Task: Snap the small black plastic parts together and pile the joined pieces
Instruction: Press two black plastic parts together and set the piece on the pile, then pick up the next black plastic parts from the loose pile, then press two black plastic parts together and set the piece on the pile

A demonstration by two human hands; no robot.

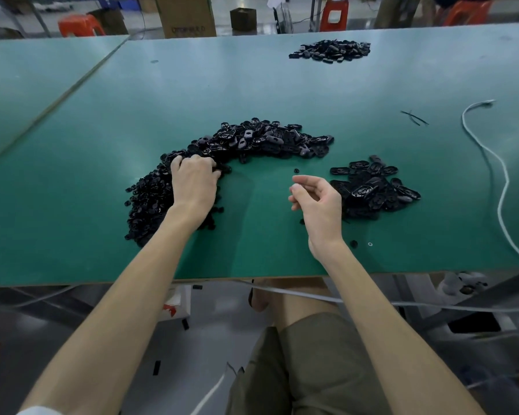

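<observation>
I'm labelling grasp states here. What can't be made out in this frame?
Head view:
Left hand: fingertips buried in the curved pile, so its grip is hidden.
Right hand: curled fingers hide whether anything is pinched.
Far pile: too small to tell joined from loose.
Cardboard box lettering: blurred.

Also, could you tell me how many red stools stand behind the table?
3 stools: far left, right of centre, far right; more may be hidden.

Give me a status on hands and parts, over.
Left hand down in the big pile, grip unclear. Right hand loosely curled, apparently empty, beside the smaller pile. One stray part near its fingertips.
</observation>
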